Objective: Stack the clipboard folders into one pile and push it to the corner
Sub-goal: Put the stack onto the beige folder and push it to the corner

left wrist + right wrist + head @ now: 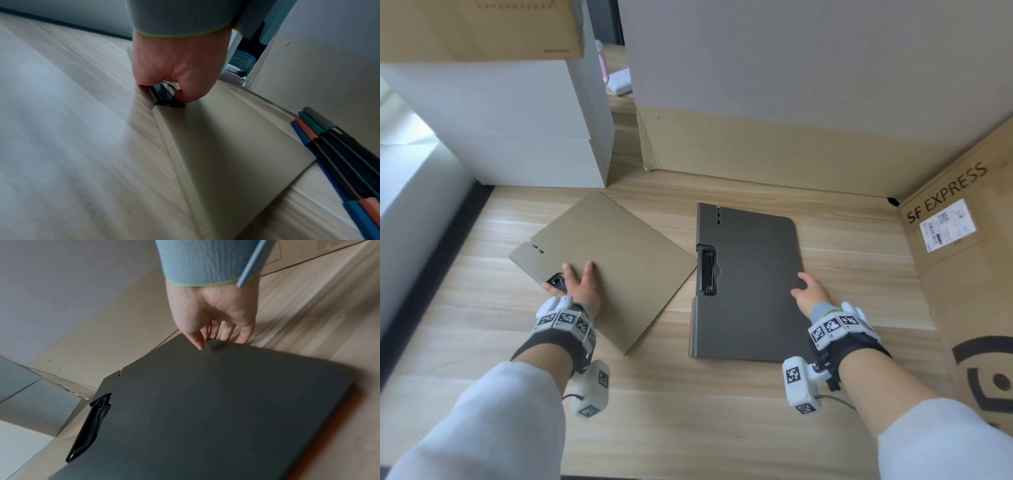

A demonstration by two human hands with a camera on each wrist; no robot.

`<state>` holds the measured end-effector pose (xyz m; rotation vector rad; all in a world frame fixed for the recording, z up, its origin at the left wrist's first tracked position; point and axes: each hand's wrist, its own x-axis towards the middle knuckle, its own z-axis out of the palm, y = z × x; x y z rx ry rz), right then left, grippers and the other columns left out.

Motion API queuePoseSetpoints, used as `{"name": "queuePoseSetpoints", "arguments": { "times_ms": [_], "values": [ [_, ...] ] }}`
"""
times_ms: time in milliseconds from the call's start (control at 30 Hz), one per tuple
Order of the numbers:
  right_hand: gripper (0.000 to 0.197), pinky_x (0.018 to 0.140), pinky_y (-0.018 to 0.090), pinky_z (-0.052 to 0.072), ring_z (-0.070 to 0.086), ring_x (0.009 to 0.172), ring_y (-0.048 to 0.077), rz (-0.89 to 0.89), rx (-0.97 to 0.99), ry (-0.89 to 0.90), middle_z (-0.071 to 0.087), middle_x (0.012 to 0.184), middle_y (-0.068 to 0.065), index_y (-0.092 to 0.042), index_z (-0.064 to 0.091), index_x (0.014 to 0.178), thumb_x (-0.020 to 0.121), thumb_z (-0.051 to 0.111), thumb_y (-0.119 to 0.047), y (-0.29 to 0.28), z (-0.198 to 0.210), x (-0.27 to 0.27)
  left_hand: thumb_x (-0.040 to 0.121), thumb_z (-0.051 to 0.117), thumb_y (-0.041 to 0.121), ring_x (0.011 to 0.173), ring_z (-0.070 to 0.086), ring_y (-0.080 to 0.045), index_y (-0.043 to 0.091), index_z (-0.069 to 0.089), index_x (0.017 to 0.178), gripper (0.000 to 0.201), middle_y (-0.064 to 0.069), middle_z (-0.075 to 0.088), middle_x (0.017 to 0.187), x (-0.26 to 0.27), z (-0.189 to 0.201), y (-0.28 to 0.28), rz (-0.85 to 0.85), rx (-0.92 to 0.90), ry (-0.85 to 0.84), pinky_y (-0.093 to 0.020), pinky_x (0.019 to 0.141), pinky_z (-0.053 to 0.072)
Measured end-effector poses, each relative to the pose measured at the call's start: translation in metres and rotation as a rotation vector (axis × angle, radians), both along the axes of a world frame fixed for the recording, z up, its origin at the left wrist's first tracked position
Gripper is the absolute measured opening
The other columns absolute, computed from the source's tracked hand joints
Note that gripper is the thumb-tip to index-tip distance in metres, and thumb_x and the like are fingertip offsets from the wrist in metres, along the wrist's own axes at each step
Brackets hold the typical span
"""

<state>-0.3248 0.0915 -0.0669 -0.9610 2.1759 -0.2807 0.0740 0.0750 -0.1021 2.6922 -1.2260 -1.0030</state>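
A tan clipboard folder (619, 260) lies skewed on the left of the wooden desk (688, 411). My left hand (570, 279) grips its left edge at the black clip (164, 95), thumb on top and fingers curled at the edge. To the right sits a pile of folders topped by a dark grey one (750, 284) with its clip (707, 272) facing left. The left wrist view shows blue, orange, green and grey spines in the pile (339, 154). My right hand (803, 284) holds the grey folder's right edge (267, 350), thumb on top and fingers over the rim.
White boxes (517, 130) stand at the back left. A tall cardboard panel (791, 147) closes the back. An SF EXPRESS carton (962, 274) walls the right side, meeting the panel at the far right corner (890, 200). The desk's left edge (448, 246) drops off.
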Motion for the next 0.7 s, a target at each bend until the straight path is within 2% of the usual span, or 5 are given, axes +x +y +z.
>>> {"name": "queuePoseSetpoints", "arguments": {
  "times_ms": [133,200,267,400,700],
  "values": [
    [0.054,0.100,0.033,0.039,0.046,0.129,0.030,0.000,0.010,0.006,0.032,0.153,0.007,-0.016,0.035,0.144,0.092,0.043,-0.006,0.000,0.001,0.000,0.090,0.032,0.000,0.147,0.006,-0.043,0.028,0.030,0.147,0.064,-0.005,0.008,0.161,0.020,0.001,-0.003,-0.126,-0.132,-0.005,-0.048,0.121,0.009],
    [0.054,0.100,0.032,0.039,0.046,0.129,0.030,0.004,0.018,0.007,0.031,0.153,0.007,-0.016,0.034,0.144,0.092,0.043,-0.007,-0.001,0.002,0.001,0.091,0.041,0.004,0.136,0.033,-0.042,0.006,0.039,0.141,0.051,-0.020,0.024,0.151,0.019,0.002,0.000,0.043,-0.297,-0.016,-0.043,0.115,0.026],
    [0.054,0.100,0.032,0.039,0.045,0.130,0.030,0.007,0.024,0.014,0.031,0.153,0.007,-0.016,0.033,0.145,0.093,0.043,-0.007,-0.002,0.002,0.001,0.090,0.048,0.011,0.123,0.042,-0.042,-0.007,0.041,0.129,0.043,-0.026,0.035,0.137,0.011,0.008,0.002,0.246,-0.309,-0.129,-0.046,0.104,0.033],
    [0.053,0.102,0.033,0.037,0.041,0.134,0.029,0.013,0.023,0.012,0.029,0.154,0.007,-0.015,0.033,0.145,0.093,0.043,-0.007,-0.003,0.001,0.002,0.090,0.055,0.027,0.124,0.039,-0.039,-0.005,0.043,0.123,0.047,-0.023,0.040,0.129,0.008,0.013,0.003,0.419,-0.151,-0.151,-0.048,0.105,0.031],
    [0.054,0.101,0.033,0.038,0.042,0.133,0.030,0.014,0.015,0.026,0.030,0.154,0.006,-0.016,0.033,0.144,0.092,0.043,-0.007,-0.001,-0.003,0.000,0.095,0.049,0.016,0.128,0.045,-0.042,-0.005,0.032,0.134,0.047,-0.030,0.043,0.137,0.010,0.019,-0.020,0.487,-0.132,-0.041,-0.048,0.105,0.035]
  ]
}}
